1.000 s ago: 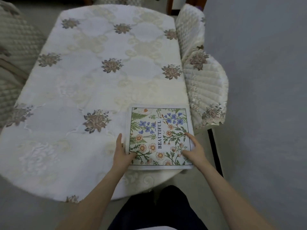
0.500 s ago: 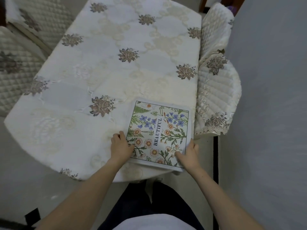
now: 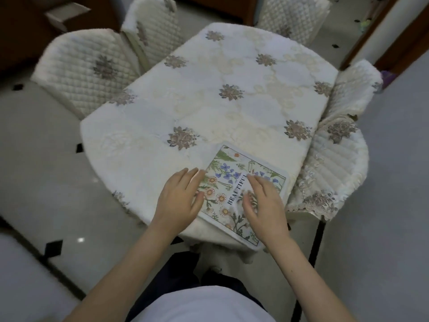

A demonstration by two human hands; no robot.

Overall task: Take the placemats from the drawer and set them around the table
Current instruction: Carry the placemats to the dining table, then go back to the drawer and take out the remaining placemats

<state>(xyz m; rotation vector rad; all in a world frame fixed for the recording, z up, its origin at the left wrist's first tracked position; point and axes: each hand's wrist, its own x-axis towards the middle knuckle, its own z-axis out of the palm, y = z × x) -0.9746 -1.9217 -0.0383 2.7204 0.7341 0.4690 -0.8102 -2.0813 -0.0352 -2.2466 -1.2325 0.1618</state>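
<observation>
A: Start close in. What do the hands hide?

B: The right hand [image 3: 262,205] lies over the near right part of the placemat [image 3: 234,182], fingers spread and nearly straight, gripping nothing. It is blurred, so I cannot tell whether the fingertips press the mat or float just above it. It covers the end of the printed word; only "BEAUTIFUL" in part can be read.

A: And the other?

B: The left hand [image 3: 180,198] is flat and relaxed, holding nothing. Its fingers lie over the mat's left edge, with the palm above the tablecloth [image 3: 209,108] beside it.

A: Where does the mat sit?

B: On the near right corner of the table, turned at a slant. Its nearest corner, just below the right wrist, hangs past the table edge.

A: Any containers?

B: None that I can make out.

A: Room around the hands?

B: Beyond the fingertips the cloth runs bare to the far end. Right of the right hand a padded chair [image 3: 334,163] is tucked against the table. Far left of the left hand stands another chair [image 3: 86,70], and a third chair [image 3: 292,17] at the far end is cut off by the frame.
</observation>
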